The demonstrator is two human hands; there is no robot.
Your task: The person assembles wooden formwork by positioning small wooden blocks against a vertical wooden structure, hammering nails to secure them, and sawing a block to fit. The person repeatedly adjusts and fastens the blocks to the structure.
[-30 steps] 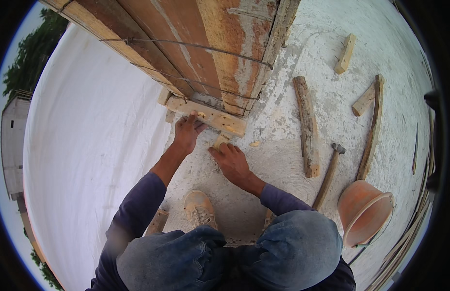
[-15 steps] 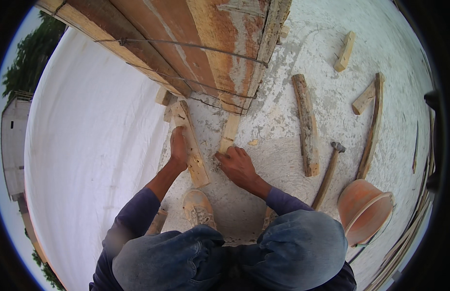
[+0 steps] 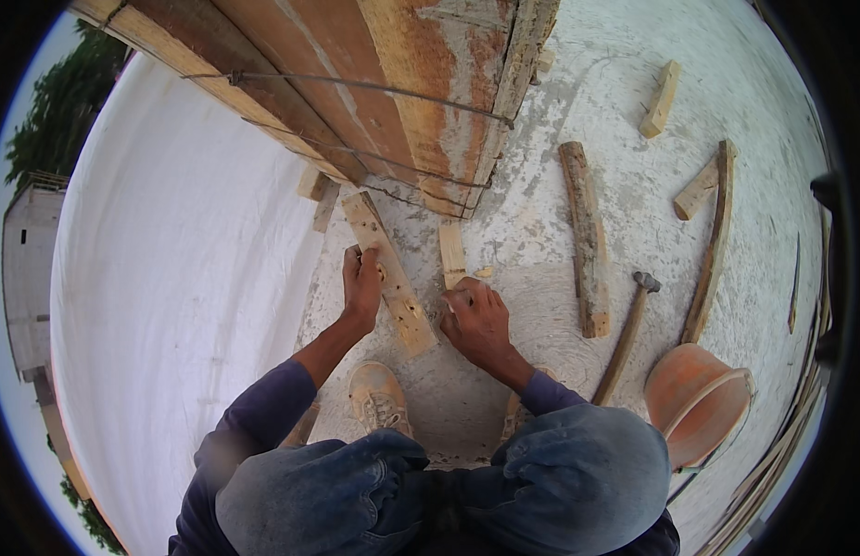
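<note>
My left hand (image 3: 361,292) rests against the left edge of a flat wooden board (image 3: 407,315) that has several holes in it. Its thumb and fingertips touch that edge, slightly apart and not wrapped around the board. To the right of it, my right hand (image 3: 481,320) is closed on the near end of a narrow wooden strip (image 3: 452,250). The strip's far end reaches the foot of a tall wooden form (image 3: 393,102). My right fingers hide the strip's near end.
Wires bind the wooden form. On the right lie a rough log piece (image 3: 586,241), a hammer (image 3: 628,338), a curved timber (image 3: 713,250), a short wood block (image 3: 661,99) and an orange bucket (image 3: 694,398). White sheeting (image 3: 180,250) stands at the left.
The board's near end has swung right, and my left hand has moved right with it, its fingers now more bent. My right hand and the strip's near end have also shifted right.
</note>
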